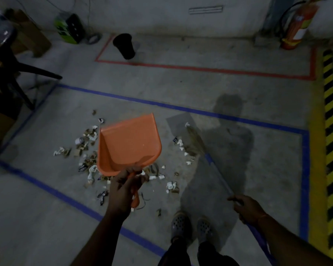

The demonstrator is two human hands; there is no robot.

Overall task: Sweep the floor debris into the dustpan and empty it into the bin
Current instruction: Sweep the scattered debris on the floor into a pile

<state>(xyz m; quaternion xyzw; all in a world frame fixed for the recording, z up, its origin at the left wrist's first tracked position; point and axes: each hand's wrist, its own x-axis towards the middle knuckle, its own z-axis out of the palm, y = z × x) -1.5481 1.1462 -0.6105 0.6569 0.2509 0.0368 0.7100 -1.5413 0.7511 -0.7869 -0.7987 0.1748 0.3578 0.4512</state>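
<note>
Spreading across the whole view, one grey concrete floor (181, 89) carries one blue tape rectangle (161, 103) around the person and one red tape outline (200, 68) at 12 o'clock. One yellow-and-black hazard stripe (330, 131) runs down the 3 o'clock edge. One red fire extinguisher (298, 27) stands at 1 o'clock against the wall. One black bin (124, 46) stands inside the red outline at 12 o'clock, well apart from the mess; what it holds cannot be seen. One orange dustpan (129, 143) hangs tilted at the centre, its tray bare. One broom (210, 160) slants from 5 o'clock toward the centre, its bristles on the floor just beside the dustpan at 3 o'clock of it. The debris (87, 148), too many scraps of paper and brown bits to count, lies scattered inside the blue rectangle, mostly at 9 o'clock and 6 o'clock of the dustpan. Two grey shoes (192, 225) stand at 6 o'clock. The left hand (123, 191) reaches forward, fingers curled round the dustpan handle. The right hand (248, 208) grips the broom's blue stick, arm low at 5 o'clock.
</note>
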